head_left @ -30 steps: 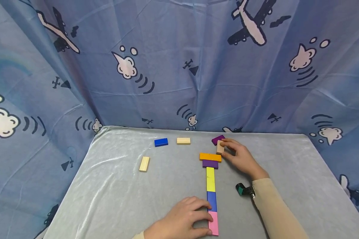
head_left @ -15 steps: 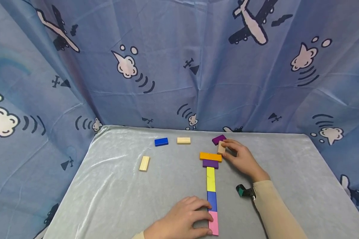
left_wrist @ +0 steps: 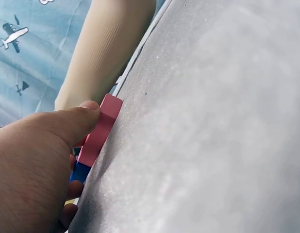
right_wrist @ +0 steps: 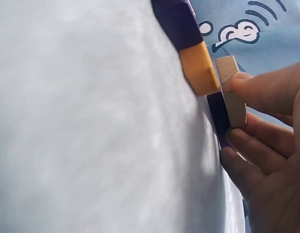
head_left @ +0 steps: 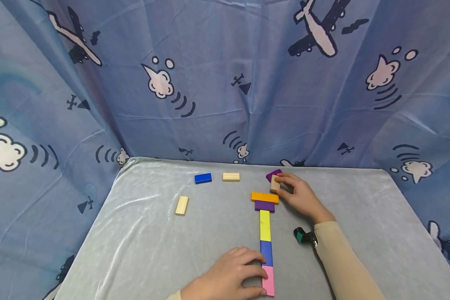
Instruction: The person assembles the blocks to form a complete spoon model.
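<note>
In the head view, my right hand [head_left: 303, 198] pinches a plain wooden block [head_left: 275, 183] between thumb and fingers. The block is tilted beside a dark purple block [head_left: 273, 175], just past the right end of an orange block [head_left: 264, 197]. Up close in the right wrist view, the plain block [right_wrist: 232, 92] stands off the cloth, near the orange block [right_wrist: 198, 68]. My left hand [head_left: 228, 275] rests its fingertips along the left side of a pink block [head_left: 268, 281] and a blue block [head_left: 266, 253]. Its thumb touches the pink block [left_wrist: 101, 128] in the left wrist view.
A yellow block [head_left: 265, 225] and a purple block [head_left: 264, 206] continue the line up to the orange one. Left of it lie a blue block [head_left: 203, 178] and two plain blocks [head_left: 231, 177]. A patterned curtain [head_left: 195, 83] hangs behind the grey cloth [head_left: 142, 250].
My right hand, holding the plain block, shifts slightly right, then slightly left and away. The left hand keeps its place on the blocks.
</note>
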